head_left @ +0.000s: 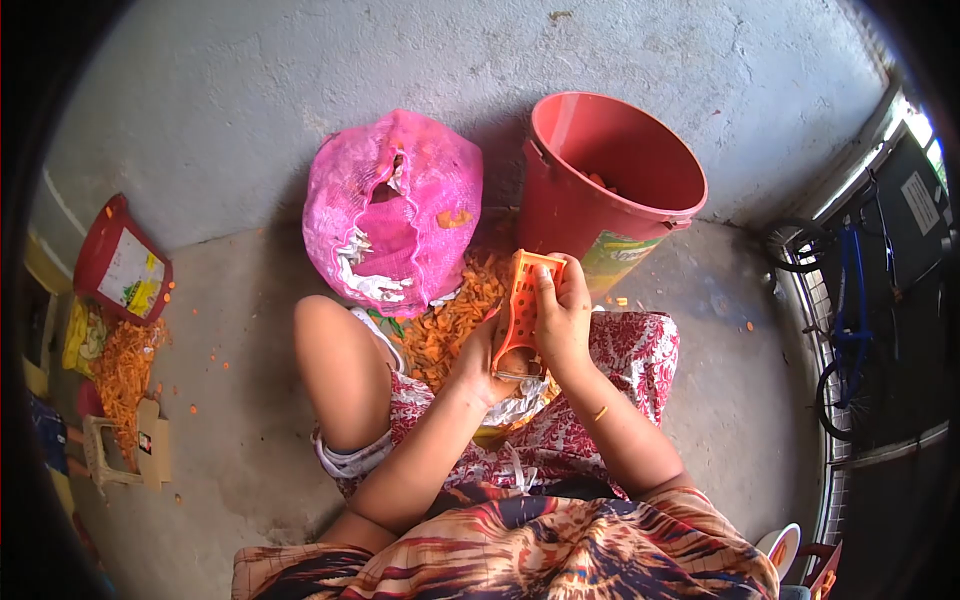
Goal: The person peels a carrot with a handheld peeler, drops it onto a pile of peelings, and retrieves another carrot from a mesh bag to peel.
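An orange grater-like tool (524,310) with rows of holes is held up between my two hands, above my lap. My right hand (564,318) grips its right side, thumb lying on the holed face. Behind its left edge, my left hand (478,362) supports it from below; its fingers are mostly hidden by the tool. Beneath and beyond the hands lies a heap of orange shavings or peelings (440,332) on the floor. A crumpled silvery wrapper (522,402) shows under the tool.
A pink mesh sack (440,165) stands by the wall, beside a tall red bucket (560,200). At left, a tipped red container (92,262) lies near more orange shavings (125,375) and a carton (153,445). A blue bicycle (850,300) is at right.
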Action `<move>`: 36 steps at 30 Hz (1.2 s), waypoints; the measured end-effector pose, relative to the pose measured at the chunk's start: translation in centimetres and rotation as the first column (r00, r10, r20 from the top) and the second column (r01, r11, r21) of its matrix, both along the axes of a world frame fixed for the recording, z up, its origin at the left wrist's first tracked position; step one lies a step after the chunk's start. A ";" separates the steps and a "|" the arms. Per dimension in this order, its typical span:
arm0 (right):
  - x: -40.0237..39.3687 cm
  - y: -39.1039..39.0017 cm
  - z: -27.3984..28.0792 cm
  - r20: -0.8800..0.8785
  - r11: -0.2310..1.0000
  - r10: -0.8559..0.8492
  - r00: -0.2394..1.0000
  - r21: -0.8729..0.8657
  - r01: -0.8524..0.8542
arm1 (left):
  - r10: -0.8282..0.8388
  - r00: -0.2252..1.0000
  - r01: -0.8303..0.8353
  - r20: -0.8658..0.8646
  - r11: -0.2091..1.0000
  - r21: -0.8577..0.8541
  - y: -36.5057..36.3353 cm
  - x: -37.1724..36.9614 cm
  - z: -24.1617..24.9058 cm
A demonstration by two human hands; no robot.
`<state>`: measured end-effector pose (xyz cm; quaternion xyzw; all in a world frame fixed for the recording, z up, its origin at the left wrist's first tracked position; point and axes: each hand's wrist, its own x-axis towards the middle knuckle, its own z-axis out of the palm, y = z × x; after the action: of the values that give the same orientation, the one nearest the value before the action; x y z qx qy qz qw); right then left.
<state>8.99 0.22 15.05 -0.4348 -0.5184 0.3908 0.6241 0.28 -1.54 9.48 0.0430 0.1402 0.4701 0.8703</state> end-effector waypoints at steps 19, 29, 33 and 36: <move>6.1 6.3 -1.4 -0.292 0.986 0.025 0.956 -0.153 -0.073 | -0.082 0.990 0.073 -0.114 0.994 -0.076 -2.2 -0.8 -1.5; 1.4 -0.1 -2.0 -0.080 0.969 0.168 0.983 -0.168 -0.180 | -0.058 0.994 0.054 -0.092 0.997 -0.052 -1.6 -1.4 -0.6; 1.4 -1.0 -2.8 0.196 0.994 0.104 0.975 0.022 -0.110 | -0.199 0.979 0.188 0.048 0.966 0.178 -1.5 -2.0 -1.3; 1.9 -0.5 -2.6 0.313 0.989 0.012 0.950 0.136 -0.057 | -0.265 0.949 0.250 0.172 0.963 0.103 -1.7 -2.0 -2.6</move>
<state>10.92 -0.28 12.44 -0.4357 -0.6445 0.2900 0.5575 -1.68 -3.19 6.90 0.0521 0.0333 0.3595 0.9311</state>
